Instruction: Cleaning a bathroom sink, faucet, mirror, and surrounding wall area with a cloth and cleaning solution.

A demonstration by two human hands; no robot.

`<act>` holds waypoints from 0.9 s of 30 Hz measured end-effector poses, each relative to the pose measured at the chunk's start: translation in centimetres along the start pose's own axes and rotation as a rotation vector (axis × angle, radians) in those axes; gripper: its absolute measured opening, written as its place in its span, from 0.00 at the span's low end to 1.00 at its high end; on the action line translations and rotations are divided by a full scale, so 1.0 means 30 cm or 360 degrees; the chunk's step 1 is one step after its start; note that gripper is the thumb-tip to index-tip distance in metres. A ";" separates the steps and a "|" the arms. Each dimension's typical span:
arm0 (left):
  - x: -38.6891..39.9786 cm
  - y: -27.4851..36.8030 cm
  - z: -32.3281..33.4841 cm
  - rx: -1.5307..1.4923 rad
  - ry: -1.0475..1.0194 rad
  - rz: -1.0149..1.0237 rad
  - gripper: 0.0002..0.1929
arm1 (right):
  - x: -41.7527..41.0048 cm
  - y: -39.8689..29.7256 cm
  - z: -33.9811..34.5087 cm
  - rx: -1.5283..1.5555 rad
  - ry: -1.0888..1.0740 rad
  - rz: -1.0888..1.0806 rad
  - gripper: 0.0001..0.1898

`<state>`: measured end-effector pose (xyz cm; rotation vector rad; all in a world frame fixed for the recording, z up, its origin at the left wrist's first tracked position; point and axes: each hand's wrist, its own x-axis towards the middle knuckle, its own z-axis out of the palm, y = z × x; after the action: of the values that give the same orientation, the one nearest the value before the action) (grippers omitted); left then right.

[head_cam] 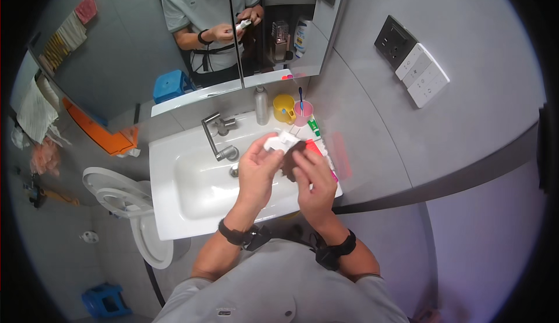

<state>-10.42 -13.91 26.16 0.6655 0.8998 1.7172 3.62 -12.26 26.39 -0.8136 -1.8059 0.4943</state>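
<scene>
My left hand [258, 172] grips a small white plastic object [283, 142], perhaps a plug adapter or holder; its exact kind is unclear. Against its right side is a dark brown, ragged-edged piece [291, 161], which the fingers of my right hand [315, 181] touch and hold. Both hands are raised over the right part of a white ceramic washbasin [185, 192]. Behind them stand a yellow cup [284, 107] and a pink cup [304, 115] with a toothbrush [301, 98]. A green tube [314, 126] and a red item [313, 147] lie on the basin's right edge.
A grey metal faucet [212, 139] and a pump bottle [261, 107] stand along the basin's back. Above is a mirrored cabinet [209, 76]. The toilet [150, 235] is at the left, and a black wall socket [395, 41] sits beside white switches [422, 76] on the right wall.
</scene>
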 end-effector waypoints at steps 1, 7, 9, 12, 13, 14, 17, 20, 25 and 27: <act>0.013 0.011 -0.005 -0.0229 0.0083 0.0005 0.24 | -0.018 0.010 0.003 0.0004 0.0010 -0.0001 0.15; 0.022 0.036 -0.042 -0.0399 -0.0287 -0.0135 0.22 | -0.021 0.086 -0.035 0.1057 0.0146 0.0644 0.13; 0.015 0.008 -0.027 -0.0403 -0.0264 -0.0215 0.24 | 0.047 0.041 -0.058 0.1279 0.0206 0.0635 0.17; 0.000 -0.013 0.023 -0.0282 -0.0142 -0.0259 0.28 | 0.080 0.014 -0.002 0.0629 0.0027 0.0337 0.18; -0.001 -0.024 0.027 -0.0165 -0.0087 -0.0190 0.29 | 0.081 0.018 0.006 0.0525 0.0053 0.0294 0.18; 0.002 -0.027 0.032 -0.0167 -0.0099 -0.0193 0.29 | 0.075 0.024 0.006 0.0449 0.0039 0.0254 0.17; -0.009 -0.019 0.031 -0.0322 -0.0166 -0.0332 0.28 | 0.063 0.020 0.011 0.0246 0.0077 0.0109 0.16; -0.020 -0.040 0.020 -0.0532 -0.0350 -0.0342 0.28 | 0.077 0.046 0.015 0.0066 0.0072 0.0046 0.17; -0.051 -0.052 0.049 -0.0234 -0.0342 -0.0303 0.27 | 0.062 0.057 0.022 -0.0034 0.0173 -0.0040 0.16; -0.044 -0.049 0.067 -0.0393 -0.0122 -0.0213 0.26 | 0.019 0.046 0.024 -0.0065 0.0117 -0.0139 0.16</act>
<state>-7.65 -14.39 26.07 0.4915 0.6506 1.6382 3.23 -10.87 25.56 -0.7678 -1.7803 0.3676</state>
